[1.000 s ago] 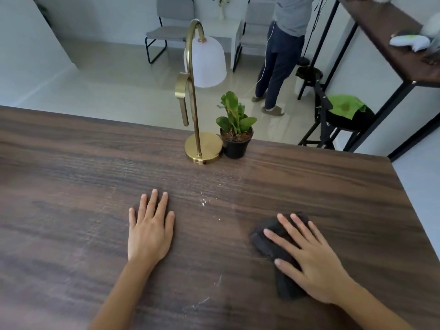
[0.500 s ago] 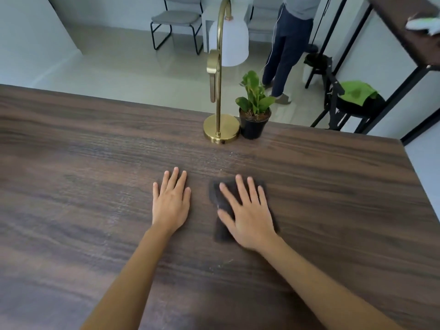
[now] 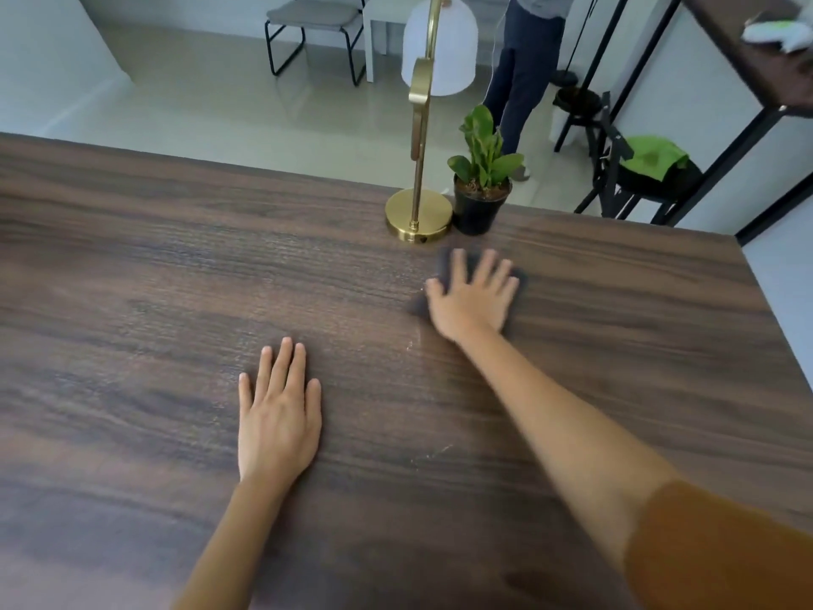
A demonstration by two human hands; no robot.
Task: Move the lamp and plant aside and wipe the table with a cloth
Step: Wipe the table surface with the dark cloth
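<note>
My right hand presses flat, fingers spread, on a dark cloth on the wooden table, near the brass lamp and potted plant at the far edge. My left hand rests open, palm down.

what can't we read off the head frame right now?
- Dark grey cloth: mostly covered by the motion-blurred right hand; shape unclear.
- Brass lamp with white shade: top of arch cut off by the upper edge.
- White object on dark shelf: blurred at the corner, unidentifiable.
</note>
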